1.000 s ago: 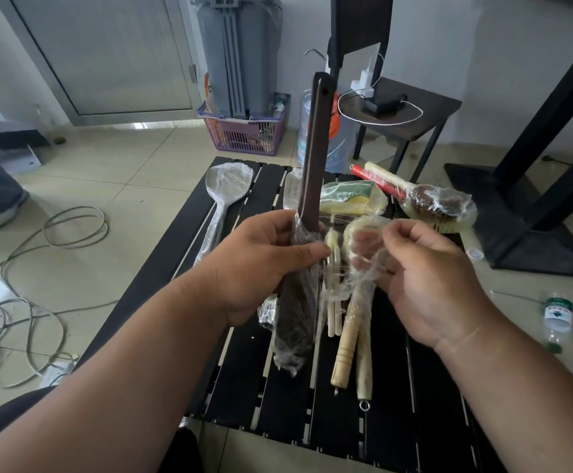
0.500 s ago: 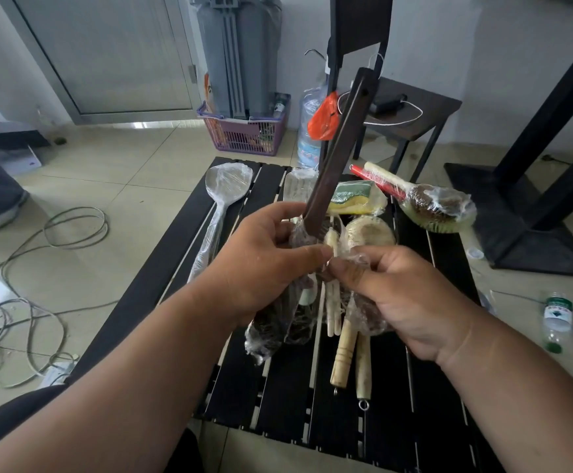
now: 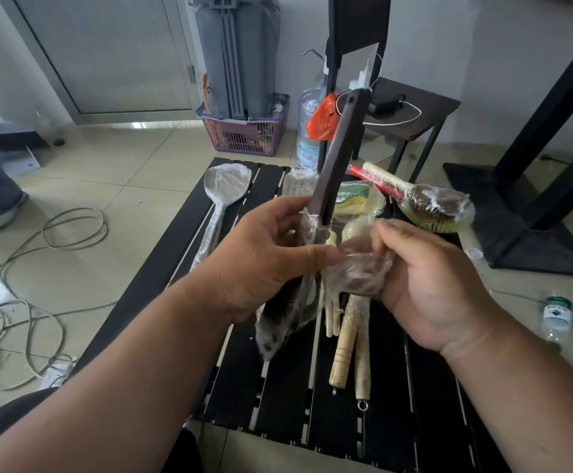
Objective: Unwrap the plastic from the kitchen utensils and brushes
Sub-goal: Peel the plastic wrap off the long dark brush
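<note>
Centre of frame: we see the left hand curled round a dark brown utensil, thumb across the front. The handle runs tilted up toward the upper right; the lower end sticks out below the hand, wrapped in clear film, above the black slatted table.

Just right of it, the right hand pinches a bunched wad of plastic wrap between thumb and curled fingers. The wad sits between the two hands, touching the left thumb tip. We cannot tell whether this film is joined to the utensil's wrapping.

On the table below the hands: two pale wooden-handled brushes side by side, handles pointing toward the bottom of the frame, film on their upper parts. Thin pale sticks lie just left of them, partly hidden by the hands.

Left of centre: a wrapped spoon flat on the table, bowl toward the top of the frame.

Above the hands: a wrapped yellow-green sponge beside a wrapped ridged tray. Upper right of the table: a wrapped round brush with a red and cream handle.

Floor: grey cables at left, a purple basket at upper centre, a small bottle at right.
</note>
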